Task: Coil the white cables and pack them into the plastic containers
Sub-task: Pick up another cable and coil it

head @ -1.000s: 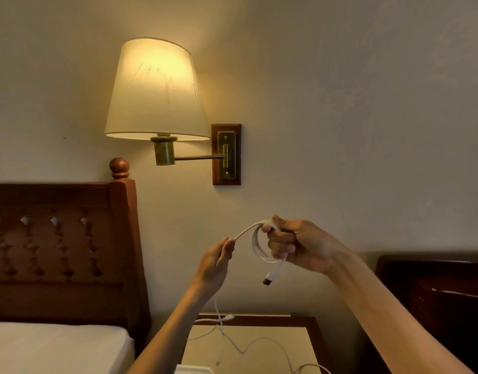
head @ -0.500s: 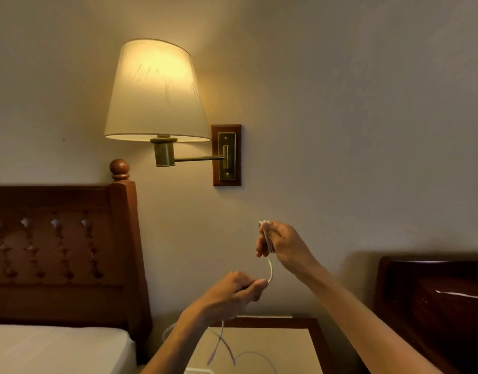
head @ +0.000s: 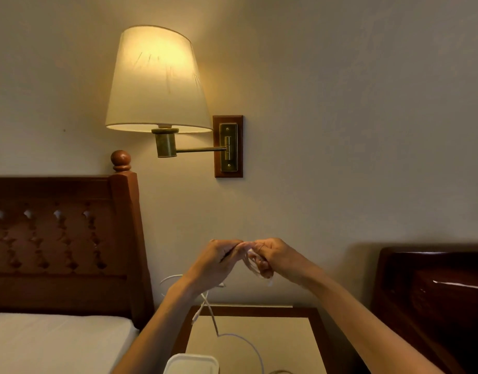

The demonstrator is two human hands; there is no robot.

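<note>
My two hands meet in the air above the nightstand (head: 308, 317). My right hand (head: 275, 256) grips a small coil of white cable (head: 255, 264), blurred by motion, with a plug end hanging just below it. My left hand (head: 219, 261) pinches the same cable right beside the coil. The loose length of cable drops from under my left hand and curves across the nightstand top. A white plastic container (head: 192, 364) shows at the bottom edge, only its top rim visible.
A lit wall lamp (head: 155, 82) hangs above the hands. A dark wooden headboard (head: 59, 238) and a white mattress (head: 54, 344) stand to the left. Dark glossy wooden furniture (head: 434, 292) stands to the right.
My left hand rose from below and came up against my right hand, carrying cable to the coil. The right hand lowered slightly. The loose cable shifted on the nightstand.
</note>
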